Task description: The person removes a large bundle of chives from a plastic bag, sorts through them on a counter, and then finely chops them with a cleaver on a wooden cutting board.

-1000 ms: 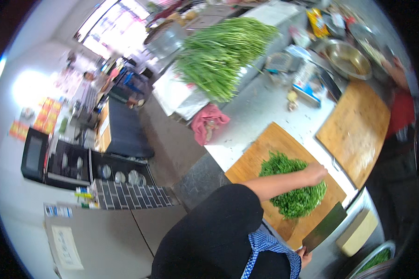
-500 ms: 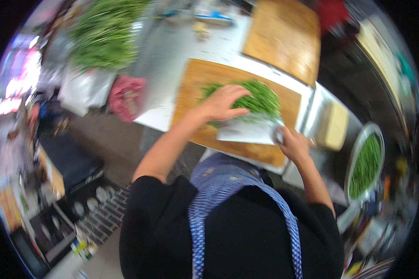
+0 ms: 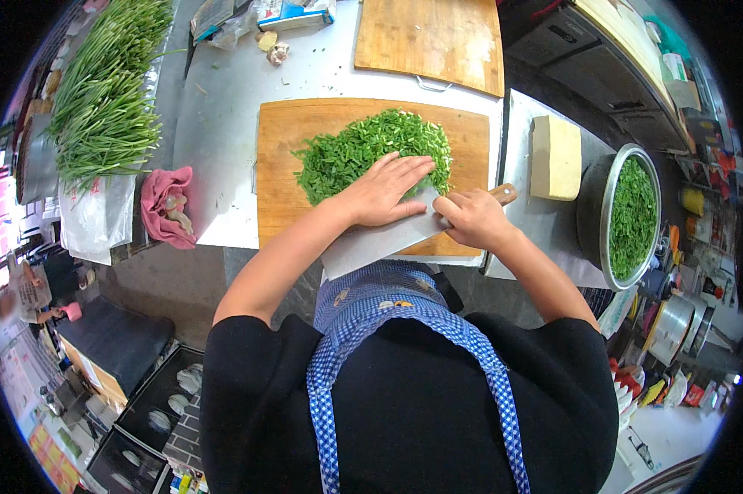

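Chopped green chives (image 3: 347, 156) lie in a heap on a wooden cutting board (image 3: 281, 222). My left hand (image 3: 385, 189) rests on the near side of the heap, fingers stretched out, its palm side over the cleaver's blade. My right hand (image 3: 474, 218) is closed around the cleaver (image 3: 371, 244) where blade meets handle. The wooden handle end sticks out beyond that hand to the upper right. The wide blade lies tilted low along the heap's near side, its far end past the board's near edge, by my blue checked apron (image 3: 371, 292).
Uncut chives (image 3: 108, 99) are piled at the far left, above a white plastic bag (image 3: 100, 218) and a pink cloth (image 3: 164, 206). A second board (image 3: 429, 45) lies behind. At the right stand a pale yellow block (image 3: 555, 156) and a metal bowl (image 3: 605, 263) of chopped chives.
The view has shifted and sharpened. The cleaver blade has swung toward me, its end now pointing lower left past the board's edge. My left hand has flattened against chives and blade.
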### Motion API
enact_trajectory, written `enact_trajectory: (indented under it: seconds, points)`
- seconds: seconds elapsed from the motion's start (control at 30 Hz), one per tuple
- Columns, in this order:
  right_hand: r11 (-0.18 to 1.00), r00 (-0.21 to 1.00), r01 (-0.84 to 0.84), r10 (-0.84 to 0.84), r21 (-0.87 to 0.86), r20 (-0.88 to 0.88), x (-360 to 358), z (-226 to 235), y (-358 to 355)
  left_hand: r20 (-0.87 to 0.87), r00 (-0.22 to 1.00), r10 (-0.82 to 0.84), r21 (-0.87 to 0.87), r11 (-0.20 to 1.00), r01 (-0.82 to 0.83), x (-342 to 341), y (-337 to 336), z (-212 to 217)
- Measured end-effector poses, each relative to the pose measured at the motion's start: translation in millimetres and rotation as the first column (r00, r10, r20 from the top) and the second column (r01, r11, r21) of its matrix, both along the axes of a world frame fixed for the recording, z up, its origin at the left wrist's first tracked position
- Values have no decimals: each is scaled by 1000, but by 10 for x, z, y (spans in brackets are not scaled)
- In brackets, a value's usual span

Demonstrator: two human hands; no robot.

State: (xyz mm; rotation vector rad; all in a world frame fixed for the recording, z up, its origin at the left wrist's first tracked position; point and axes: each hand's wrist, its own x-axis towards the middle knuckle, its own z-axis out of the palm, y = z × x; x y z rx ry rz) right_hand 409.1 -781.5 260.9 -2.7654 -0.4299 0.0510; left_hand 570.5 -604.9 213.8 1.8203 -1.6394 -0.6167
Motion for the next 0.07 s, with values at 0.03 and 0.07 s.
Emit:
enact_trajectory:
  seconds: [0.03,0.07]
  points:
    - [999,1000,-31,31,-11,4,31,-19,10,50,999,3,34,999,-4,31,-21,-23]
    - [999,999,-37,38,-11,9,66,-20,14,201,970,136,54,987,-149,77,-40,-125]
